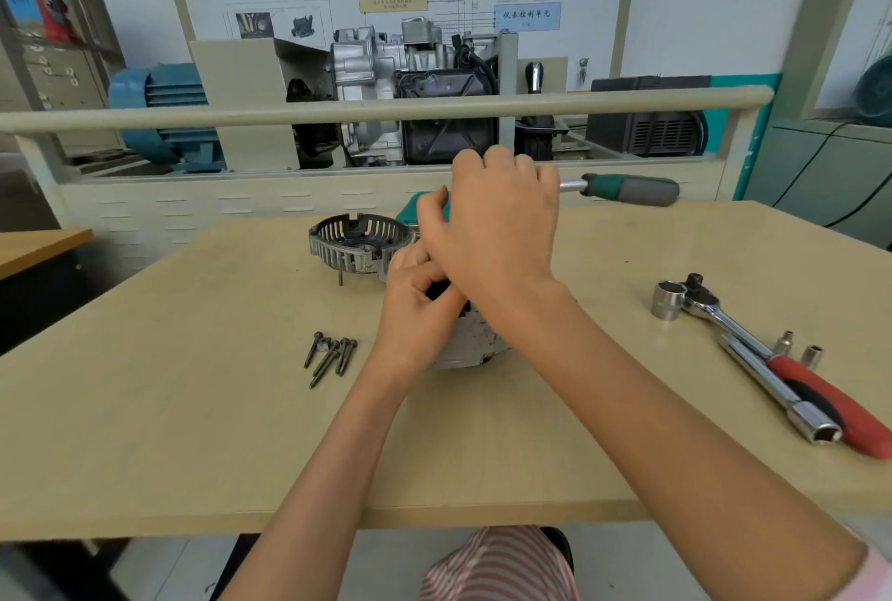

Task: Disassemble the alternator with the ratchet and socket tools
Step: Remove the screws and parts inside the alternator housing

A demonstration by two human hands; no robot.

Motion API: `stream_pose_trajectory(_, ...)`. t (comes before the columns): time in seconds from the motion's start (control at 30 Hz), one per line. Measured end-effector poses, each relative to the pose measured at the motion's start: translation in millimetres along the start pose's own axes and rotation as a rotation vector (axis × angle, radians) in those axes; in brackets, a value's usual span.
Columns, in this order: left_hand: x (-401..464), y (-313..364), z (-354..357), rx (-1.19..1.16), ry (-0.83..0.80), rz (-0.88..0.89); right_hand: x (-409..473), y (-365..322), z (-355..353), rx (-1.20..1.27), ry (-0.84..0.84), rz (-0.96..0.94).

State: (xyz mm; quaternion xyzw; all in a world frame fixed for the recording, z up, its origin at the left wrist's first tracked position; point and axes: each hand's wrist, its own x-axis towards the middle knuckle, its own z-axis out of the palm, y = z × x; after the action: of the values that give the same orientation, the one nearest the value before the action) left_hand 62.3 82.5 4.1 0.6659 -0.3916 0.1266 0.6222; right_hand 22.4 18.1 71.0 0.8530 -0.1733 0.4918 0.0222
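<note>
The alternator body [470, 344] stands on the wooden table [193, 431], mostly hidden behind both hands. My left hand [417, 306] grips its upper left side with curled fingers. My right hand [497, 223] is curled over the top of it and holds the head end of a ratchet whose green and grey handle [632, 189] sticks out level to the right. The socket under my right hand is hidden. The removed slotted end cover [359, 243] lies just behind and left of the alternator.
Several long bolts [330, 354] lie left of the alternator. At right lie a red-handled ratchet [791, 373], a large socket [668, 300], an extension bar [782, 395] and two small sockets [799, 349]. A teal case [410, 209] sits behind my hands. A rail and engine display stand beyond the table.
</note>
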Motion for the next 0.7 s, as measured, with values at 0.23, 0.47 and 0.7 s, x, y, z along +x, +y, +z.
stream_pose_trajectory(0.23,-2,5,-3,0.031,-0.08,-0.018,9,6,-3,0.934,-0.085,-0.075)
stream_pose_trajectory(0.47,1,3,-1,-0.015,-0.003,0.023,1,2,1,0.378,0.056,-0.07)
stream_pose_trajectory(0.7,-1,0,-4,-0.055,-0.039,-0.052,6,-9,-2,0.168,-0.013,-0.076)
